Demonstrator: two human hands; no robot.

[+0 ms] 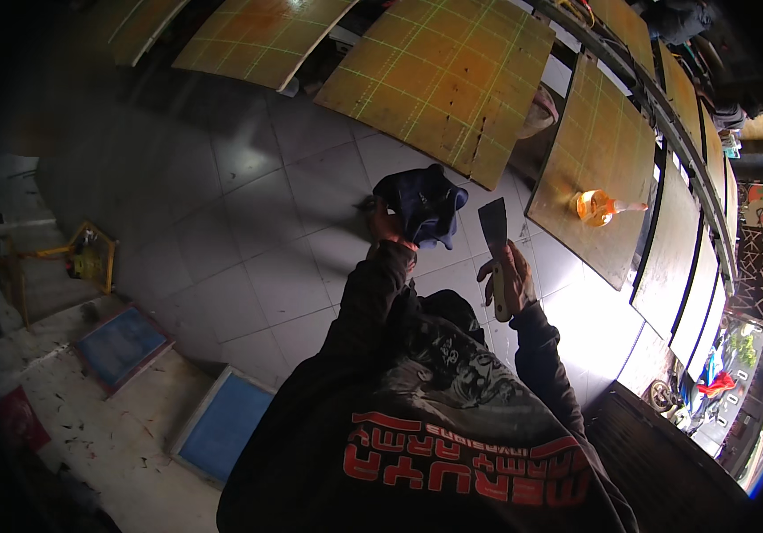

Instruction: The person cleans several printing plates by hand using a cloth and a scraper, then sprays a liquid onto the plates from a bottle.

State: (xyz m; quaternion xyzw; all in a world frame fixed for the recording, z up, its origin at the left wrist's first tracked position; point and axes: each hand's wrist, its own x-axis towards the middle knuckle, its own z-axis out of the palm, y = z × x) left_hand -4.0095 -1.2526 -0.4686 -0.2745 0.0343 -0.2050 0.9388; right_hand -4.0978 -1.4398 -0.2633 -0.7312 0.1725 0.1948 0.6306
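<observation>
A crumpled dark navy cloth [426, 202] hangs bunched in my left hand [387, 226], whose fingers close on its left side. My right hand [515, 275] grips a putty knife [494, 229] by its pale handle, with the wide dark blade pointing up and away from me. Both hands are held in front of my body above the tiled floor, apart from each other. Just beyond them stand board panels [439, 80] marked with green grid lines. An orange-tinted bottle [595, 208] with a narrow nozzle lies or stands on the panel to the right; which one I cannot tell.
A long curved-looking rail [666, 115] runs behind the row of panels. At the lower left, blue framed screens [123, 346] rest on a stained pale table [132, 422]. A yellow frame [92, 258] stands at the left. Grey tiles [283, 275] cover the floor.
</observation>
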